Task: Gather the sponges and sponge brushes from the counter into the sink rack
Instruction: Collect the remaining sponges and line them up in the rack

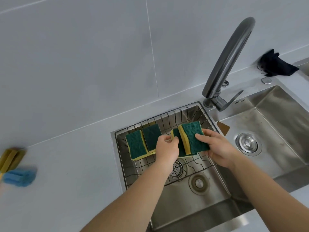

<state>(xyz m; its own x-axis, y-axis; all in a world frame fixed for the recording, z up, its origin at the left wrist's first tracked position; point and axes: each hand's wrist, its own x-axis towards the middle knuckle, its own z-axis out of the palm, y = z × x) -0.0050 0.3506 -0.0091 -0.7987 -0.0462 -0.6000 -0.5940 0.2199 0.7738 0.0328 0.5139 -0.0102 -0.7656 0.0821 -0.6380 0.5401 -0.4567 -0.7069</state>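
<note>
Four green-and-yellow rectangular scrub sponges were over the rack: one (136, 144) at the left, a second (151, 137) beside it, a third (179, 144) half hidden, a fourth (194, 137) on top. One wire sink rack (205, 163). Two sponge brushes on the counter at far left, one yellow (11, 159), one blue (19, 177), both blurred. Two bare hands, left (167, 148) and right (217, 148). One curved steel tap (229, 59). One black cloth (275, 64).

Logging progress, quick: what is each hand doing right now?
Left hand: closed, pinching the yellow edge of a green-and-yellow sponge over the sink rack.
Right hand: closed on another green-and-yellow sponge.
</note>
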